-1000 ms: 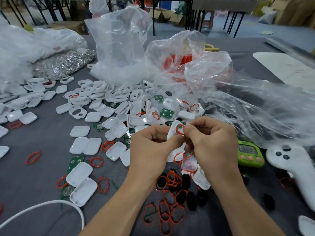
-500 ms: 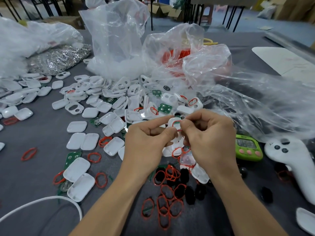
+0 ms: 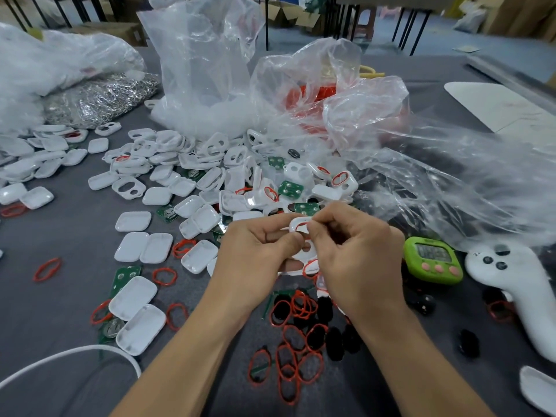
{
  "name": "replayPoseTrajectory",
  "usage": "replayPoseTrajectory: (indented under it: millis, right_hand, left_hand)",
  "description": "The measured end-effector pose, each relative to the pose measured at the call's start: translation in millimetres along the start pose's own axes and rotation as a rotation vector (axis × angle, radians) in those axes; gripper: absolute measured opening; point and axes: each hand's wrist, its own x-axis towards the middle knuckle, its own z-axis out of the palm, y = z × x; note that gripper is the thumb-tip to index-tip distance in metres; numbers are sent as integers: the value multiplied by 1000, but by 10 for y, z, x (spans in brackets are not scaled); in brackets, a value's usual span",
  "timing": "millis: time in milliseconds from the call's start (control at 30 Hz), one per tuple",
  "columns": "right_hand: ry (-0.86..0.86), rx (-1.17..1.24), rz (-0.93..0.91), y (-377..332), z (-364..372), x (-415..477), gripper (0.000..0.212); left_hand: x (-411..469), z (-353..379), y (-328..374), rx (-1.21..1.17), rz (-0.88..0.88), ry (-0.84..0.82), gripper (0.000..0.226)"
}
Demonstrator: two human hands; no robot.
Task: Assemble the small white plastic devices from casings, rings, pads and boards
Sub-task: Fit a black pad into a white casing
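A factory workshop: casings [image 3: 133, 221] and bags [image 3: 207, 55] crowd a worktable [image 3: 69, 239], cartons [image 3: 117, 28] behind.

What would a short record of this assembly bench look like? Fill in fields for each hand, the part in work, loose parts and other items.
Left hand: grips the white casing
Right hand: pinches the red ring at the casing's opening
Stage: ring being fitted, casing held above the grey table
Loose parts: loose rings, black pads, green boards, spare casings
Other items: green timer, white controller, clear plastic bags
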Motion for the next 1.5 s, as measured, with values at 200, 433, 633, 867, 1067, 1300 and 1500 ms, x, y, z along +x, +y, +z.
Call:
replayPoseTrajectory:
  millis: [200,433,633,867,1067,1300,1500]
  right_hand:
    - [-129,222,126,-36,-37,47,17]
    - [-389,879,567,-21,-146,178,17]
    - [-337,690,529,-9,-116,161,22]
    - [-214,721,620,16,-27,175,21]
    - [-272,472,317,-74,43,49,17]
    - [-339,836,531,-35,29,140,27]
    - [-401,860,651,-21,-41,217,25]
  left_hand:
    - [-31,-10,7,15,49,-32,42]
    - [-15,-86,38,-170,-34,-167,34]
    - [11,-105,-27,-148,-90,-148,32]
    - [76,75,41,-198,-24,114,30]
    - [-25,97,-30,417,218,311,35]
    - [-24,42,89,410,145,200,51]
    - [27,23,78,229,95,136,22]
